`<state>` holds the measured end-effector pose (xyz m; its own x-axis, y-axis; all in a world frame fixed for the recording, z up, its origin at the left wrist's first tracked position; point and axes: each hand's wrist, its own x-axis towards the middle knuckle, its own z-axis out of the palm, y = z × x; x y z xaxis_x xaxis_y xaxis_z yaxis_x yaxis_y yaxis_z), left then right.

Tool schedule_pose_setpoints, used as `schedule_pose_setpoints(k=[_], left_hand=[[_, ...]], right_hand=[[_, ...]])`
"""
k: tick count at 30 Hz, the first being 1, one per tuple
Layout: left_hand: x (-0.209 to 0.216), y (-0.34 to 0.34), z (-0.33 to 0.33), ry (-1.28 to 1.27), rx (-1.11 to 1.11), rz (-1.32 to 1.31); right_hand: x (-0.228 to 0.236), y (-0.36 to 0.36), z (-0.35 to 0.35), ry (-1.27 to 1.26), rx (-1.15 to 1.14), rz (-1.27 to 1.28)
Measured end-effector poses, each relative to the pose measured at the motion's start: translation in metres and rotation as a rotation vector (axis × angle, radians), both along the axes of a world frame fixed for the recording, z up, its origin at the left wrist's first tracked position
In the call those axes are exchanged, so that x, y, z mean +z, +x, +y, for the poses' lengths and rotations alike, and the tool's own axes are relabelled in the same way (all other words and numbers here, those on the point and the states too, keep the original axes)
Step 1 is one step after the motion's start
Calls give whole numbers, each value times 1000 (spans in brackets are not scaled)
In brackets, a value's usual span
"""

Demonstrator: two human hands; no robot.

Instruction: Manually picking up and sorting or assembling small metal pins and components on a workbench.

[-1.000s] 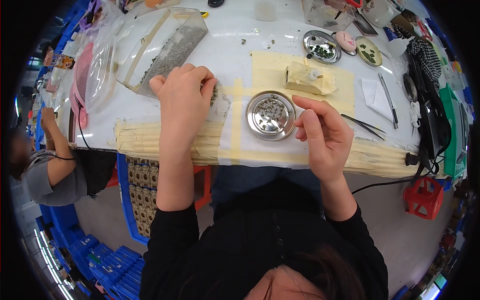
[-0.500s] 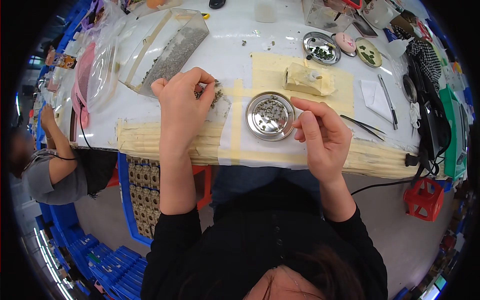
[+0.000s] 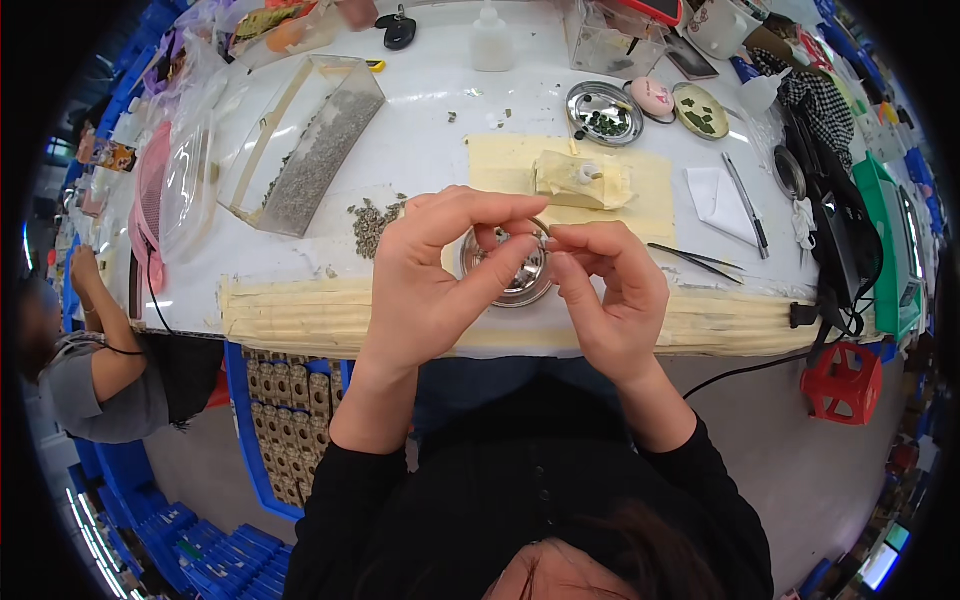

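Observation:
Above a small round metal dish [image 3: 526, 298], my left hand [image 3: 440, 265] and my right hand [image 3: 612, 300] meet with their fingertips almost touching. Both are closed in a pinch. A thin dark sliver [image 3: 541, 227] shows between the fingertips, too small to name. The dish beneath holds small greyish metallic pieces and is largely hidden by the hands. Left of my left hand lies a loose pile of small grey-brown pieces [image 3: 372, 228]. Behind the hands is a block wrapped in cream tape [image 3: 582, 183], and tweezers [image 3: 700, 262] rest to the right.
A transparent bin [image 3: 268, 135] of grey granules stands at left. Farther back are a metal dish [image 3: 638, 126] of dark green pieces, a pink oval object [image 3: 652, 96] and a white squeeze bottle [image 3: 492, 42]. A pen [image 3: 745, 205] lies at right. Someone in grey [image 3: 105, 395] sits at far left.
My left hand has moved right from the grey-brown pile to my right hand over the dish, uncovering the pile. The head view has shifted slightly, so the table appears moved left.

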<state>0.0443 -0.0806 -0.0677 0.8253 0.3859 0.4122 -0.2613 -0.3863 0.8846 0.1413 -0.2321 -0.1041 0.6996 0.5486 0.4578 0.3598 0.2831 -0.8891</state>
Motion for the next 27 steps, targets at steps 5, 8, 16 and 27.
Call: schedule_pose_setpoints(k=[5, 8, 16, 27], left_hand=[[-11, 4, -6, -199, 0, 55], [-13, 3, -7, -249, -12, 59], [-15, -2, -8, -543, -119, 13], [-15, -8, -2, -799, -292, 108]], right_hand=[[7, 2, 3, -35, -53, -196], [6, 2, 5, -53, -78, -176], [9, 4, 1, -63, 5, -144], [8, 5, -1, -41, -5, -321]])
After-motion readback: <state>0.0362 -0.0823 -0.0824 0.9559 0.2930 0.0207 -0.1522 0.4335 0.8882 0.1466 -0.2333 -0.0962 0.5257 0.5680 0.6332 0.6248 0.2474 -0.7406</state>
